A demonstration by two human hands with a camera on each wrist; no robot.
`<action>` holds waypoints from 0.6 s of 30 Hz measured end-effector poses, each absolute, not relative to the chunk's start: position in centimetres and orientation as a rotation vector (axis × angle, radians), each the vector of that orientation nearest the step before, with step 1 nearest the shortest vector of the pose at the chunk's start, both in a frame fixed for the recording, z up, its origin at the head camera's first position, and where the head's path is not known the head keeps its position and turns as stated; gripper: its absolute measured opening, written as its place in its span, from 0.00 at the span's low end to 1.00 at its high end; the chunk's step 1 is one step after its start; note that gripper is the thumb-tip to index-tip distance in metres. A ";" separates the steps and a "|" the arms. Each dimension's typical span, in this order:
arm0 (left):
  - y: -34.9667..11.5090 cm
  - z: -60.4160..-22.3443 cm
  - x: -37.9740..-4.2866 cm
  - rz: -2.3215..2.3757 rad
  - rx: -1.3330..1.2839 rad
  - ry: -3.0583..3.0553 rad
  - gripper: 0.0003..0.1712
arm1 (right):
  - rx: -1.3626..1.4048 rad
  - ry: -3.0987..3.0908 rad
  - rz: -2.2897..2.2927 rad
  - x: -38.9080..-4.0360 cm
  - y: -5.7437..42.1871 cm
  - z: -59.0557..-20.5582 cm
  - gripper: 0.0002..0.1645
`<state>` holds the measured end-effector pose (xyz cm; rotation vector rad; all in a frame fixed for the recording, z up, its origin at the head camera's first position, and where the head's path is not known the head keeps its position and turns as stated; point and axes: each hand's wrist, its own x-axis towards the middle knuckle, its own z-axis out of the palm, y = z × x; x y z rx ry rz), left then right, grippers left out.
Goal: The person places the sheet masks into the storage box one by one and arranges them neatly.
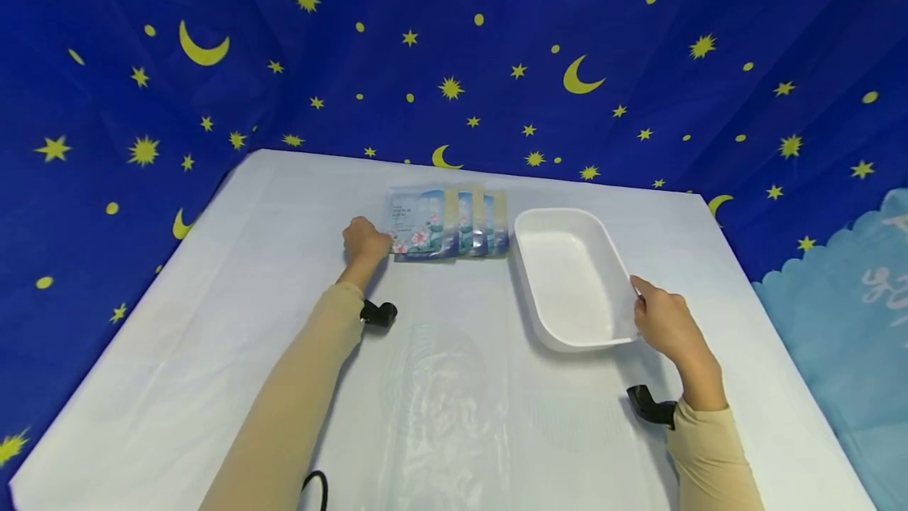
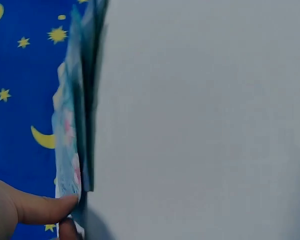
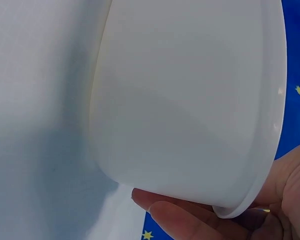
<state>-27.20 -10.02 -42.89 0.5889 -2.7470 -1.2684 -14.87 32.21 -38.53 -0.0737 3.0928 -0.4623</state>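
Several flat blue sachets printed with pink flowers lie overlapped in a row near the back of the table. My left hand (image 1: 365,240) pinches the lower left corner of the leftmost sachet (image 1: 418,221). In the left wrist view, thumb and finger close on the edge of that sachet (image 2: 67,135), the others stacked behind it. To the right of the row is a white rectangular basin (image 1: 571,278) with nothing in it. My right hand (image 1: 665,318) grips its right rim, and in the right wrist view the fingers (image 3: 180,220) reach under the rim of the basin (image 3: 180,110).
A white cover lies over the table (image 1: 213,298), with a clear glossy sheet (image 1: 454,416) down its middle. A blue curtain (image 1: 397,61) with yellow stars and moons hangs behind. Black wrist cameras are strapped to both sleeves, and a black cable (image 1: 317,479) shows by the left arm.
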 end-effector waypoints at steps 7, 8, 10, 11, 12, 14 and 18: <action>-11.1 -42.0 -26.8 -1.882 0.666 -2.510 0.22 | -0.065 3.085 -0.457 -14.8 32.2 -38.5 0.28; -11.1 -41.7 -26.7 -1.974 0.663 -2.453 0.23 | -0.066 3.087 -0.453 -14.8 32.2 -38.5 0.28; -11.0 -41.1 -26.4 -2.118 0.645 -2.344 0.24 | -0.064 3.088 -0.449 -14.8 32.2 -38.5 0.28; -10.8 -40.7 -26.2 -2.162 0.630 -2.303 0.23 | -0.063 3.089 -0.448 -14.8 32.3 -38.5 0.28; -10.6 -40.4 -26.0 -2.207 0.621 -2.254 0.23 | -0.062 3.091 -0.447 -14.8 32.2 -38.5 0.28; -9.9 -39.5 -25.5 -2.270 0.598 -2.174 0.22 | -0.061 3.095 -0.446 -14.8 32.2 -38.5 0.28; -7.6 -38.1 -24.5 -2.372 0.536 -2.025 0.20 | -0.065 3.099 -0.446 -14.9 32.2 -38.5 0.28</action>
